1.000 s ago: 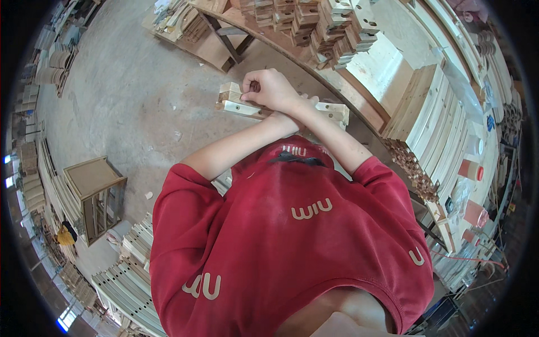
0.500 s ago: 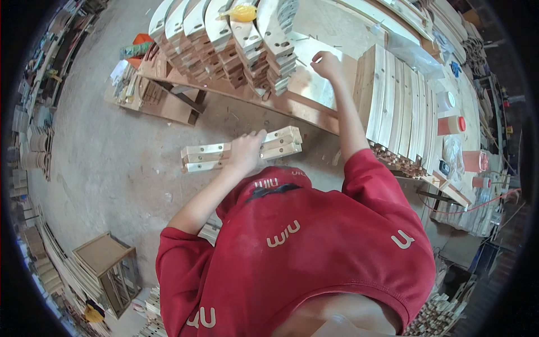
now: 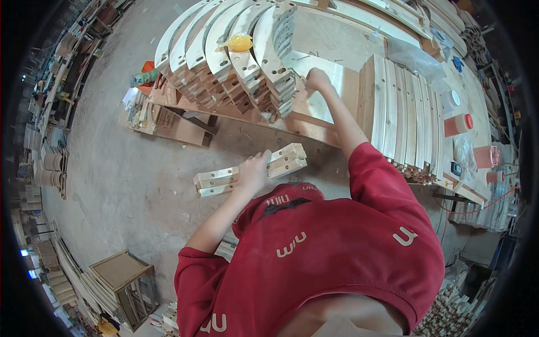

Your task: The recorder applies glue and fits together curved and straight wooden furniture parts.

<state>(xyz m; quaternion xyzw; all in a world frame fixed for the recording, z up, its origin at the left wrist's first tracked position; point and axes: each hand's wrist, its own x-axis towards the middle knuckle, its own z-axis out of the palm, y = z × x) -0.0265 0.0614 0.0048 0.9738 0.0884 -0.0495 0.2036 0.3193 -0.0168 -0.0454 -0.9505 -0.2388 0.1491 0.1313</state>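
Note:
My left hand [image 3: 254,171] is wrapped round a pair of short, pale wooden strips [image 3: 289,161] with round holes, laid side by side. They are held in front of my body, above the floor. Over the workbench, my right hand [image 3: 318,80] has its fingers drawn together, turned away so that anything in them is hidden. Beneath and beside it lies a light-coloured board [image 3: 325,104], with small thin pieces like screws or nails [image 3: 300,56] scattered near the far side. Just left of that hand rise stacks of curved wooden pieces [image 3: 273,56] with holes.
A yellow bag [image 3: 238,43] rests on the curved stacks. Right of my right arm stands a row of long wooden slats [image 3: 387,112]. Red-lidded containers [image 3: 458,124] are farther right. A small wooden frame table [image 3: 123,269] stands on the floor at the lower left.
The whole view has shifted, so the bench appears lower. My right hand has moved a little left toward the curved stacks, and its fingers have closed up. My left hand keeps its grip on the strips.

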